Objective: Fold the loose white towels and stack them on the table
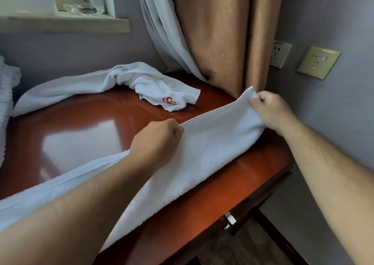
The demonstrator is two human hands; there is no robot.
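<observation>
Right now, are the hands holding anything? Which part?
Both hands pinch the far edge of the white towel: the left hand partway along the edge, the right hand at its far corner. The edge is lifted off the table.

Table, landmark. Crumpled towel lies across its back edge; held towel lies along its front, its right end raised between left hand and right hand. Curtains hang behind the table; sockets right of it.
</observation>
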